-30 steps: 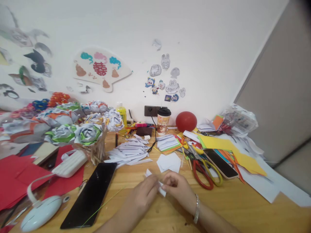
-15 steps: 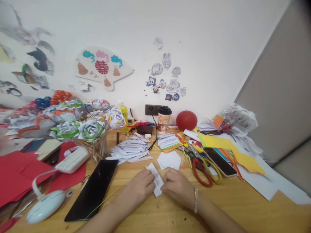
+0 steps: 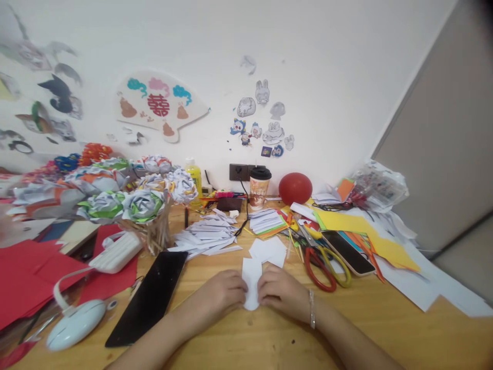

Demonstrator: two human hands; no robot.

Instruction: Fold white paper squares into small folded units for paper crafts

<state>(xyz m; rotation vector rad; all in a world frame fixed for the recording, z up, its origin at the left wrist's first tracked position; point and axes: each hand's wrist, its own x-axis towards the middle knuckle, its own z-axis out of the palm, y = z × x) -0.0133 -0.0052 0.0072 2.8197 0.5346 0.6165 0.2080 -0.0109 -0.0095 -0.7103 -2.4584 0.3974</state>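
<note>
A small piece of white paper (image 3: pixel 252 282) stands nearly straight between my two hands, just above or on the wooden table. My left hand (image 3: pixel 227 292) pinches its left edge with the fingers closed. From the other side, my right hand (image 3: pixel 279 290) grips the right edge, a bracelet round its wrist. Directly beyond the hands lie white paper pieces (image 3: pixel 268 250). Behind them is a stack of cut papers (image 3: pixel 266 222), white on top with green and orange below. To its left spreads a pile of folded white paper strips (image 3: pixel 208 235).
Left of my hands lies a black tablet (image 3: pixel 150 298), with a white mouse-shaped device (image 3: pixel 76 325) beyond it. Scissors (image 3: pixel 323 267) and a phone (image 3: pixel 348 253) lie to the right. A lidded cup (image 3: pixel 259 189), a red balloon (image 3: pixel 295 188) and paper flowers (image 3: pixel 142 205) stand at the back.
The white paper has turned from a slant to nearly upright in the view. My left hand has shifted slightly down along its edge. Both hands keep hold of it.
</note>
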